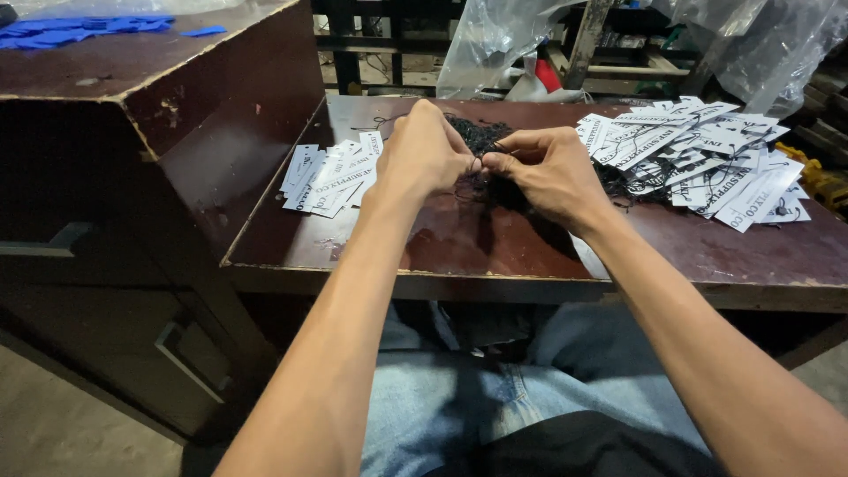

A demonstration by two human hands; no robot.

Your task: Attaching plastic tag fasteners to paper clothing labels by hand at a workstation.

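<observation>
My left hand [424,150] and my right hand [548,168] meet fingertip to fingertip over the middle of a dark brown table [459,247]. Both pinch a thin black string [480,164] between thumb and forefinger. Just behind the hands lies a tangled heap of black strings [477,132]. A loose stack of white paper tags [331,177] lies left of my left hand. A larger pile of white tags with black strings on them [707,159] lies right of my right hand.
A taller brown cabinet [132,79] with blue pieces [71,31] on top stands at the left, with drawers below. Clear plastic bags [495,44] hang behind the table. My legs in blue jeans [459,389] sit under the table's front edge.
</observation>
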